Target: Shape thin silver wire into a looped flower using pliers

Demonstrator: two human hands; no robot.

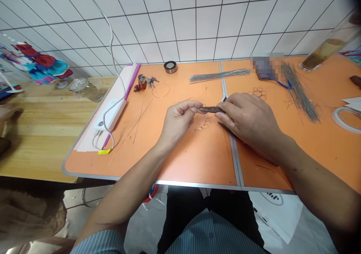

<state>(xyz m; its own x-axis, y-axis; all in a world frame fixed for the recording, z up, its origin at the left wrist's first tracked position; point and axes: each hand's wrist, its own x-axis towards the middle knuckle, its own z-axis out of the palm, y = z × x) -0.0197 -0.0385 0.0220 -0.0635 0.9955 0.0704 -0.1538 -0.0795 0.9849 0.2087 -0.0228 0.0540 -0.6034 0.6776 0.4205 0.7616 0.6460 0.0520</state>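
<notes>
My left hand (180,119) pinches a thin wire piece (203,123) made of small loops, which hangs just above the orange table (180,160). My right hand (248,117) is closed round dark pliers (212,109), whose jaws meet the wire at my left fingertips. A finished flower of wire rings (258,93) lies just beyond my right hand.
Straight wire bundles lie at the back centre (219,75) and back right (300,90). Keys (145,82), a wire hoop (161,90), a tape roll (170,67), a white power strip (113,113) and loose wires (135,128) lie to the left. A jar (327,49) and white ring (345,118) stand right.
</notes>
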